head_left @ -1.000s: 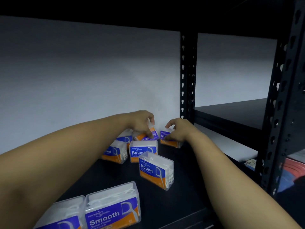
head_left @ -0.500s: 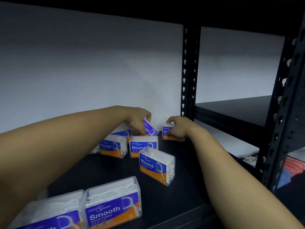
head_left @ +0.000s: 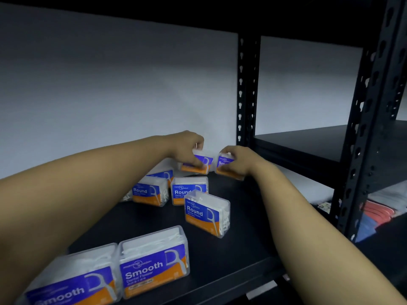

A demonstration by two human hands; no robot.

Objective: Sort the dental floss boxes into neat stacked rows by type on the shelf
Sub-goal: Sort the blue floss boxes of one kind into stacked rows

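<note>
Eight dental floss boxes show on a black shelf [head_left: 231, 245], each clear plastic with a blue and orange label. At front left, two "Smooth" boxes [head_left: 154, 260] stand side by side, touching. Farther back sit three "Round" boxes [head_left: 206, 213], with a fourth box [head_left: 163, 173] half hidden behind them, its label unreadable. At the back, near the white wall [head_left: 110, 84], the left hand [head_left: 187, 148] curls its fingers closed around a tilted box [head_left: 198, 165] whose name is covered. Just beside it, the right hand [head_left: 236, 160] grips a box marked "Sm" [head_left: 223, 164], thumb and fingers pinching its sides. Both bare forearms reach in from the bottom corners. To the right, a perforated black upright [head_left: 247, 91] divides off another shelf [head_left: 308, 139]; blurred coloured items [head_left: 374, 212] lie below.
</note>
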